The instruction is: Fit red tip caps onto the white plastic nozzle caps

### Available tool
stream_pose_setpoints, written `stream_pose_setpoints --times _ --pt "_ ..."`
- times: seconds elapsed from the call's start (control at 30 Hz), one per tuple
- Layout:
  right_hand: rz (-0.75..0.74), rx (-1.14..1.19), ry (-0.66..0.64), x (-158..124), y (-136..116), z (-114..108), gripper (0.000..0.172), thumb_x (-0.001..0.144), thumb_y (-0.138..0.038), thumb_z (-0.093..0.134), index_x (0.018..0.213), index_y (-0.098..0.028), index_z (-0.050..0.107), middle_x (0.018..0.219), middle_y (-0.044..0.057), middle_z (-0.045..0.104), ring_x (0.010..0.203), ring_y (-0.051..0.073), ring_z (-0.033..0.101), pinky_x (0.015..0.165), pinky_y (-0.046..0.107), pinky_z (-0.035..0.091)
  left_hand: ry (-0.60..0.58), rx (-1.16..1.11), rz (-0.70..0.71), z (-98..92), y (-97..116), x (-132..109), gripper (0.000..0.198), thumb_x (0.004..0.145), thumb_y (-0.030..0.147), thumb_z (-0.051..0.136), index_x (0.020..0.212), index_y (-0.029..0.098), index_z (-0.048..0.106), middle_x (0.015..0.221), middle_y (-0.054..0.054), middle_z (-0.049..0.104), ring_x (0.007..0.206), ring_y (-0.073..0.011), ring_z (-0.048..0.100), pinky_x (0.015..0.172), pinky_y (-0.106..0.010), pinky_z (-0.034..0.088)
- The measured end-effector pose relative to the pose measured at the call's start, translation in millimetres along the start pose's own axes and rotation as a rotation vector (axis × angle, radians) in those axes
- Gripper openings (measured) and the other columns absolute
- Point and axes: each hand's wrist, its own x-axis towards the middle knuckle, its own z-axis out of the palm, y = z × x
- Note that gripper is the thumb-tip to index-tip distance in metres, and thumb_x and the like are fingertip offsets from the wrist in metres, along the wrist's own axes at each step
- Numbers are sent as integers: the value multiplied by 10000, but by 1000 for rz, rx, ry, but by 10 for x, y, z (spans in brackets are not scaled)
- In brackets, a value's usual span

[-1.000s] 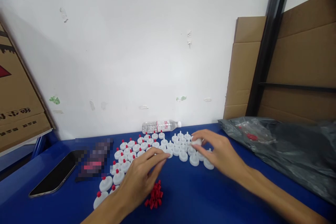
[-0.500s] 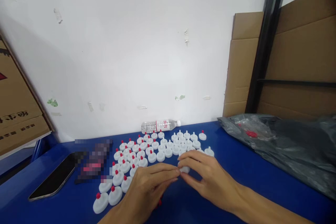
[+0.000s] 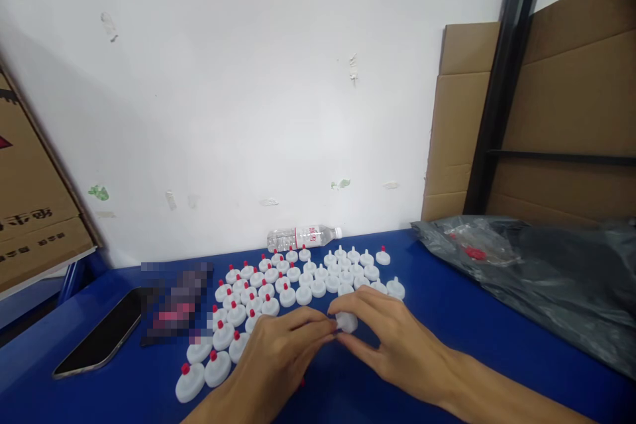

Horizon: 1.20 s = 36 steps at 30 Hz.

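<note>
In the middle of the head view, my right hand [image 3: 392,334] grips a white nozzle cap [image 3: 349,322] between thumb and fingers. The cap lies on its side with its spout pointing left. My left hand [image 3: 283,351] is closed, its fingertips pinched at the spout's end. Whatever small thing sits in that pinch is hidden. Left of my hands stand many white caps with red tips [image 3: 217,368]. Behind my right hand is a group of white caps without red tips [image 3: 318,287]. A bit of red [image 3: 303,382] peeks out under my left hand.
A clear water bottle [image 3: 305,238] lies against the wall. On the blue table [image 3: 447,318], a phone [image 3: 99,338] and a blurred-out dark item [image 3: 179,301] rest at left. Grey plastic sheeting [image 3: 561,278] with a clear bag of red bits [image 3: 476,253] covers the right side.
My right fingers have shifted slightly, and more of the white nozzle cap shows between them. My left hand stays almost in place. The standing caps have not moved.
</note>
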Motion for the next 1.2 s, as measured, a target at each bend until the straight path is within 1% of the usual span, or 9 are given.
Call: stream_pose_setpoints --times 0.13,0.23,0.3,0.47,0.63,0.77,1.0,1.1,1.2 --pt "26 -36 -52 1 6 -38 530 939 -91 635 1392 -292 447 1125 27 686 997 190 648 860 310 549 21 80 8 -26 -24 22 213 1047 186 510 1138 225 699 1016 -47 762 737 -141 754 662 -229 614" --pt "9 -115 -68 -6 -12 -45 578 942 -151 665 1428 -286 382 1130 40 692 1005 227 648 872 370 559 12 192 -4 -53 -22 43 225 1069 233 466 1148 227 677 1001 -47 756 676 -150 744 552 -231 572" --pt "-9 -153 -61 -22 -27 -32 528 951 -188 664 1394 -268 387 1122 50 694 974 241 650 869 405 560 -21 238 -17 -65 -15 49 236 1078 248 441 1156 233 662 985 -40 752 666 -160 741 516 -234 539" --pt "-58 -147 -25 -84 -40 45 297 1009 -181 550 1265 -226 407 1135 80 676 950 231 653 827 376 572 -117 228 -47 -40 -11 15 267 1079 184 374 1052 204 639 892 -34 725 669 -171 723 566 -253 510" --pt "-46 -137 -55 -82 -71 68 214 994 -132 532 1153 -230 429 1022 45 668 887 205 658 787 329 563 -169 194 -126 24 -17 -38 268 1041 112 375 1005 208 623 850 -23 699 634 -167 673 568 -258 447" --pt "-56 -118 -66 -65 -103 49 203 972 -108 546 1075 -233 425 966 28 656 830 185 640 744 295 542 -168 156 -156 30 8 -32 265 1049 147 382 948 204 620 815 -21 679 632 -166 648 586 -263 423" --pt "-67 -148 -119 -68 -64 59 169 994 -146 538 1125 -225 466 982 41 675 833 192 635 764 318 551 -205 117 -172 -29 54 32 325 1040 148 362 857 188 626 744 -19 663 579 -151 614 551 -260 388" --pt "-44 -111 -71 -4 -59 -2 241 993 -157 553 1217 -219 488 1106 69 696 952 205 656 837 340 558 -154 98 -139 -98 40 102 281 1058 188 415 947 189 673 824 -32 705 660 -154 654 595 -250 425" --pt "-93 -113 -33 65 -47 -89 344 1001 -191 572 1336 -221 503 1184 79 707 1044 208 664 915 366 540 -122 -13 -156 -185 3 161 174 1039 256 539 1030 225 710 907 -21 739 751 -153 681 679 -247 479"
